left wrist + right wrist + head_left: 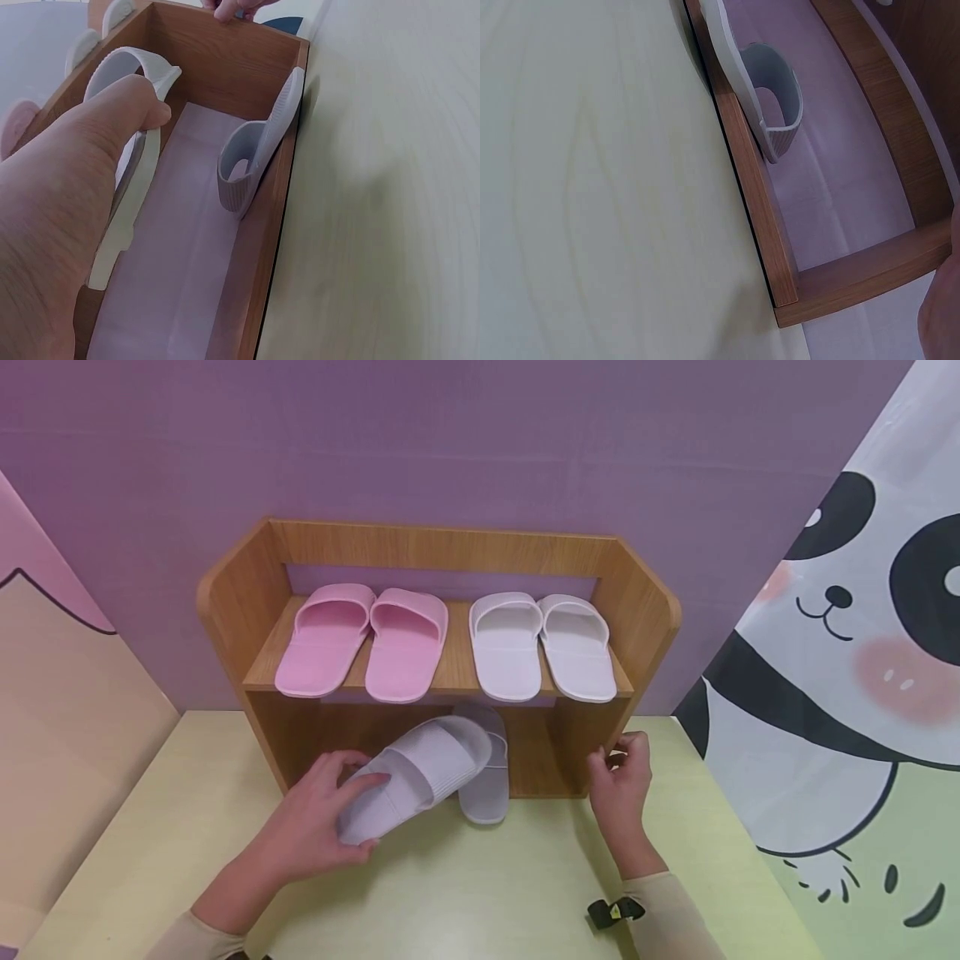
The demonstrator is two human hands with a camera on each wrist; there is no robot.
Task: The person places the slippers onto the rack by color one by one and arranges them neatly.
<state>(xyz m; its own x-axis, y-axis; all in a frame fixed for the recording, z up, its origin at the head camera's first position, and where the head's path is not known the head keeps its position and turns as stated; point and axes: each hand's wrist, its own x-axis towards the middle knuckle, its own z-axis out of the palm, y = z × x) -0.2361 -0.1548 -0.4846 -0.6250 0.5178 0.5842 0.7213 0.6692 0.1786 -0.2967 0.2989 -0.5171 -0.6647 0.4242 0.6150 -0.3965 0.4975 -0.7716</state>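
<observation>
My left hand holds a pale grey slipper by its heel end, thumb on one side and fingers on the other. The slipper is tilted in front of the lower level of a wooden shoe rack, its toe pointing up and right. Behind it a matching grey slipper lies on the lower shelf, heel over the front edge, partly hidden. That one also shows in the right wrist view, its strap facing inward. My right hand grips the front edge of the rack's right side panel.
On the upper shelf sit a pair of pink slippers at left and a pair of white slippers at right. The rack stands on a light wood table against a purple wall. A panda picture covers the right wall.
</observation>
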